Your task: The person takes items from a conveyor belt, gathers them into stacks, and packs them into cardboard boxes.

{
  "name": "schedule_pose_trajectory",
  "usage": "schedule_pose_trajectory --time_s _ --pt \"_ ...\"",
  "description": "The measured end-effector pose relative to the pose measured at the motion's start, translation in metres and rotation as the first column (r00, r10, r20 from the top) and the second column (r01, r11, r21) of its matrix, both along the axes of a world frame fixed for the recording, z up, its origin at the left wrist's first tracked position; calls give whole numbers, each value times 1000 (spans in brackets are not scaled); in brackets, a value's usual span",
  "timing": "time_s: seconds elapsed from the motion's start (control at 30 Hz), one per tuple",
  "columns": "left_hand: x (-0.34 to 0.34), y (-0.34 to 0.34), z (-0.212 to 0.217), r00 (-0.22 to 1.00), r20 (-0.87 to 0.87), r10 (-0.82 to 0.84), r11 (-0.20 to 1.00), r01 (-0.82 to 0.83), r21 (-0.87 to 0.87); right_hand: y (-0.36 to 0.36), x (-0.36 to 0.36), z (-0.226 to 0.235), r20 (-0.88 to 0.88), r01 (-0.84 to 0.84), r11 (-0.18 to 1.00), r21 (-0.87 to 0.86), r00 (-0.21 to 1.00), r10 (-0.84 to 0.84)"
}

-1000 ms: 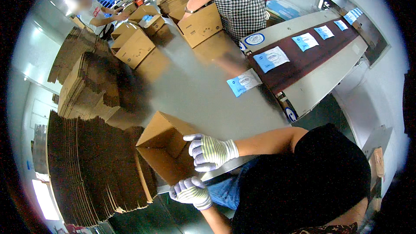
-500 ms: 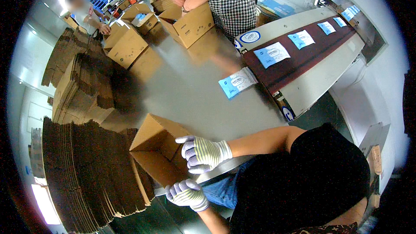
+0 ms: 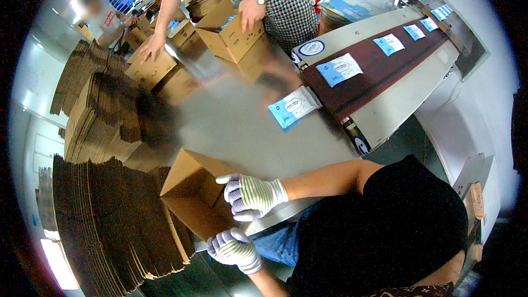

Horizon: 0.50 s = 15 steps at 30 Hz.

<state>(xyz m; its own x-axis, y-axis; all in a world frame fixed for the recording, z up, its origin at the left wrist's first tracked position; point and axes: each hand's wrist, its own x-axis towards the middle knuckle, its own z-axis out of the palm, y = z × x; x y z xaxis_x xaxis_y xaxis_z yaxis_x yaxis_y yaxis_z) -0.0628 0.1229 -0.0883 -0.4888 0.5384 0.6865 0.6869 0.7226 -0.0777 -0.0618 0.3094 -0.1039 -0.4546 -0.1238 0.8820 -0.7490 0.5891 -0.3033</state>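
Note:
An open-topped brown cardboard box (image 3: 198, 209) sits at the table's near edge, its inside facing up and showing no contents. My right hand (image 3: 253, 197), in a white striped knit glove, is closed at the box's right rim with fingers curled. Lower down, my left hand (image 3: 235, 249), gloved alike, grips the box's near rim. The part of the rim under my fingers is hidden.
Tall stacks of flattened cardboard (image 3: 110, 214) stand left of the box. A conveyor (image 3: 379, 74) carries blue-and-white packets, with one packet (image 3: 295, 109) on the metal table (image 3: 236, 121) at its end. Across the table, a co-worker's hands (image 3: 252, 12) touch two brown boxes.
The co-worker's hands have come apart, one reaching left onto another box. My hands keep their hold on the box, and the whole view has shifted slightly.

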Motion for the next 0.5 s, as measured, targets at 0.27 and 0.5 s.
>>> schedule_pose_trajectory --time_s 0.27,0.5 --pt "3 -4 31 980 186 71 975 -29 -219 -1 -11 9 26 -72 997 24 997 71" --pt "8 -7 30 976 208 65 984 -28 -174 45 2 33 208 -185 982 42 963 172"
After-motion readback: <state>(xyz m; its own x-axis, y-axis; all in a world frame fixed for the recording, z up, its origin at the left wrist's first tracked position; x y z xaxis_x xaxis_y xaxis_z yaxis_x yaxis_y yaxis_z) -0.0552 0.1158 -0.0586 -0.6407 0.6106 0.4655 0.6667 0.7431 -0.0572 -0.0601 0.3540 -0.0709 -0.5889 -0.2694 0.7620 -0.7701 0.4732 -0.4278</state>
